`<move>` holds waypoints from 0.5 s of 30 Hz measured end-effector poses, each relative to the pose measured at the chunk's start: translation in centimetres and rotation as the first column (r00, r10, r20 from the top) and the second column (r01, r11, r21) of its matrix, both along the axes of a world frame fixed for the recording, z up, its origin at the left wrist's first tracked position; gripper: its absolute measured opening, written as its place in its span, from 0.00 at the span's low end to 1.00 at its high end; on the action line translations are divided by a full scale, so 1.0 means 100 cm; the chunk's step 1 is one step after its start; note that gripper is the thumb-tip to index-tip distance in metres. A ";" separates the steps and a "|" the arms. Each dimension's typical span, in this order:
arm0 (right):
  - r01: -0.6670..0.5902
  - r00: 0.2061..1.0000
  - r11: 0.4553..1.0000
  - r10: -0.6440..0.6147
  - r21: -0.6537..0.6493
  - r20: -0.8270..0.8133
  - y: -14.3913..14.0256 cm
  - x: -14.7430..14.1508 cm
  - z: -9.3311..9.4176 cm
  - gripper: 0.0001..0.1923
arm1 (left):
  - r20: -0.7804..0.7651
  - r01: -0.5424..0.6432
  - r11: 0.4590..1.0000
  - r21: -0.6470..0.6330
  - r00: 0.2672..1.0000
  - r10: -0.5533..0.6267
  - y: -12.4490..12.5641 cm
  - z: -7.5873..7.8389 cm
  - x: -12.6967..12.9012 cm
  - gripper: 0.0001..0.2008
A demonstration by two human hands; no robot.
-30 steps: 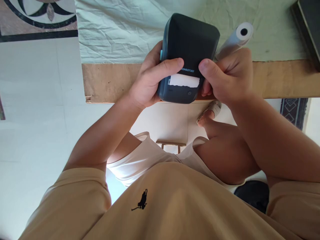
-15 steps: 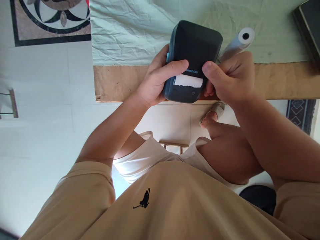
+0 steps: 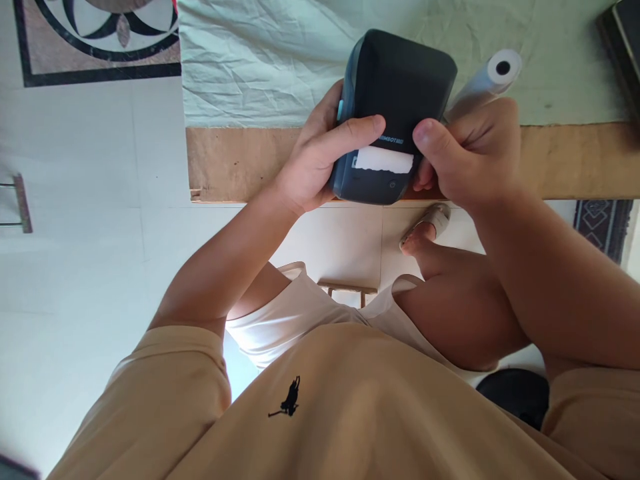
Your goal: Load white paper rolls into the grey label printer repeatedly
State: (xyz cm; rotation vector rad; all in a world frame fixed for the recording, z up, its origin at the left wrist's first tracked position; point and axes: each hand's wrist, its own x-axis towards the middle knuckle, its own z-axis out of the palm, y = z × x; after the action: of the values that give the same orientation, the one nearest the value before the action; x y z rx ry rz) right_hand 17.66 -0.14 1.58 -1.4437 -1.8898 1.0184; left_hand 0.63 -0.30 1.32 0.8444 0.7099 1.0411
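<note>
A dark label printer [image 3: 405, 80] is held tilted above the front edge of the table, its lettered face toward me. A strip of white label paper [image 3: 385, 160] with a ragged lower edge sticks out of its slot. Wrapped round the printer's left side is my left hand [image 3: 323, 150], its thumb lying on the front face. My right hand [image 3: 473, 150] grips the printer's right edge with the thumb on top and curled fingers partly hidden beneath. Just behind the right hand stands a white paper roll [image 3: 493, 77] with a dark core.
A pale green cloth [image 3: 260, 67] covers the table, leaving a bare wooden edge [image 3: 240, 163] toward me. At the far right lies a dark box-like object [image 3: 625, 47]. A stool [image 3: 347, 288] shows under me. Patterned floor tile [image 3: 100, 67] is at upper left.
Both hands and the printer have shifted slightly to the right and up in view. The grip on the printer stays the same.
</note>
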 end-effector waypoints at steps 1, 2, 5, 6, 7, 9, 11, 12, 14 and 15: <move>-0.003 1.000 1.000 0.003 0.000 -0.002 0.000 0.000 0.000 0.30 | 0.019 -0.002 1.000 0.022 1.000 0.002 0.000 0.000 0.000 0.06; -0.003 1.000 1.000 0.003 0.001 -0.003 0.000 0.000 -0.001 0.30 | 0.034 -0.006 0.999 0.035 0.999 0.005 -0.001 0.001 0.001 0.06; 0.001 1.000 1.000 -0.001 0.001 -0.005 0.000 0.000 -0.002 0.30 | 0.054 -0.018 0.999 0.028 0.998 0.017 -0.001 0.001 0.002 0.05; 0.006 1.000 1.000 -0.006 0.000 -0.005 0.000 0.000 -0.002 0.30 | 0.056 -0.022 1.000 0.023 0.998 0.020 -0.001 0.001 0.003 0.05; 0.011 1.000 1.000 -0.011 -0.001 -0.005 0.000 -0.001 -0.002 0.30 | 0.058 -0.026 0.999 0.023 0.998 0.025 0.000 0.001 0.003 0.05; 0.015 1.000 1.000 -0.015 -0.007 -0.006 -0.001 -0.001 -0.001 0.30 | 0.060 -0.026 0.999 0.031 0.998 0.024 0.000 0.001 0.003 0.06; 0.017 1.000 1.000 -0.017 -0.017 -0.007 -0.001 -0.001 0.000 0.30 | 0.074 -0.016 0.999 0.037 0.997 0.013 0.001 0.001 0.002 0.07; 0.016 1.000 1.000 -0.016 -0.023 -0.008 -0.001 -0.001 0.000 0.30 | 0.083 -0.008 0.999 0.036 0.997 0.005 0.001 0.001 0.002 0.07; 0.015 1.000 0.999 -0.015 -0.035 -0.008 -0.002 -0.001 0.001 0.30 | 0.097 0.002 0.999 0.039 0.995 -0.006 0.001 0.001 0.003 0.08; 0.016 1.000 0.999 -0.016 -0.040 -0.007 -0.002 -0.001 0.001 0.29 | 0.096 0.009 0.999 0.041 0.995 -0.013 0.001 0.001 0.004 0.08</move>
State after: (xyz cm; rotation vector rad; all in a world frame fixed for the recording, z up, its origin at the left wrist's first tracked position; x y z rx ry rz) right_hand 17.59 -0.38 1.72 -1.4728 -1.8597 1.0585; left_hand 0.99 -0.19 1.46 0.8268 0.6037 1.0821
